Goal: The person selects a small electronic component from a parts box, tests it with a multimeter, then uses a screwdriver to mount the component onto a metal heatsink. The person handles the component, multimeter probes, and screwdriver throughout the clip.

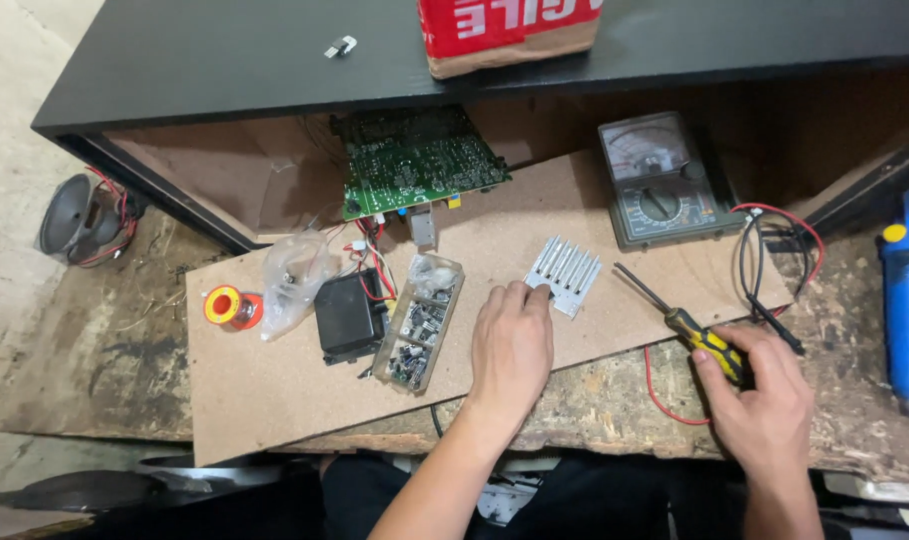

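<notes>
1. Head view: left hand (511,345) lies flat on the chipboard panel (274,390), fingers loosely spread, gripping nothing; fingertips touch the near edge of a ribbed aluminium heat sink (566,274)
2. Right hand (764,395) is curled round the yellow-and-black handle of a screwdriver (689,325); shaft points up-left over the panel
3. Clear parts box (420,320) of small components just left of the left hand, black block (348,316) beside it
4. Green circuit board (414,160) leans under the black shelf (224,60); analogue multimeter (658,180) beyond the heat sink, leads trailing right
5. Blue tool (906,300) far right
</notes>
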